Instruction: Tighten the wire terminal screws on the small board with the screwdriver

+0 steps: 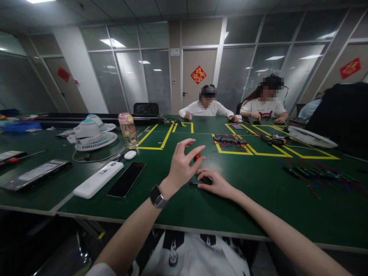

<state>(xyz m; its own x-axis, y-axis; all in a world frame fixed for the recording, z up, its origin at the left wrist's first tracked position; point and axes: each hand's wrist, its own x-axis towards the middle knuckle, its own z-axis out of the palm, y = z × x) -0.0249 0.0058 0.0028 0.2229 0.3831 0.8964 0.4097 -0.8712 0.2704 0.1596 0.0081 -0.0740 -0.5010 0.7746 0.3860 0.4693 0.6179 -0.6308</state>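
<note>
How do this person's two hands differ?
The left hand is raised above the green table; the right hand is lower, near its surface. The left hand is at a partly hidden orange object, the right hand at a small wired board. The left wrist wears a watch; the right wrist is bare. Both are ungloved.

Tabletop, green, outlined in yellow tape; small object, near middle, orange-red; wired circuit boards, right, green, red and blue; phone, near left, black; clothing, nearest, white with black pattern; door sign, far, red with gold characters.
</note>
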